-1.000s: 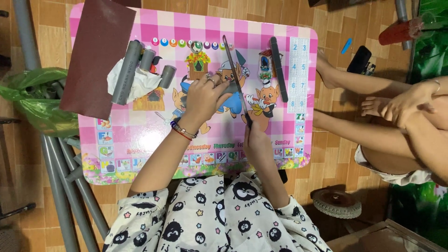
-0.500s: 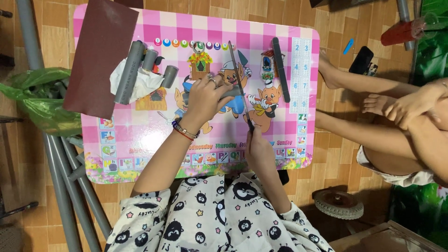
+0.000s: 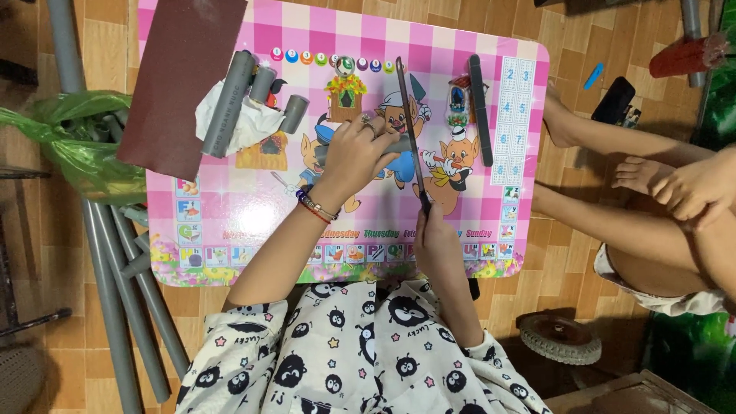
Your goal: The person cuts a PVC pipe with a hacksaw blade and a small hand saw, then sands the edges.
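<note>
On the small pink chequered table with cartoon pictures [image 3: 230,211], the left hand [image 3: 354,153] lies near the middle, fingers curled down over a short grey plastic pipe piece [image 3: 399,144] of which only a sliver shows past the knuckles; most of it is hidden under the palm. The right hand [image 3: 435,241], close to the near edge, is clenched round the handle of a long thin dark hacksaw blade [image 3: 409,130]. The handle itself is covered by the fingers. The blade runs away from the person towards the far edge and crosses the pipe piece just beside the left fingertips; it seems to rest on the pipe, though the contact is too small to make out surely.

Towards the far left corner a long grey plastic pipe [image 3: 228,103] and two short grey pipe stubs [image 3: 277,98] lie on a crumpled white cloth [image 3: 253,126], beside a dark brown rectangular sheet [image 3: 182,77] that overhangs the left edge and is cut off by the top of the view. A dark flat bar [image 3: 481,107] lies near the right edge.

On the tiled floor left of the table are long grey pipes [image 3: 115,307] and a green plastic bag [image 3: 69,153]. At the right, another person's bare legs and feet [image 3: 613,172] reach to the table's edge.
</note>
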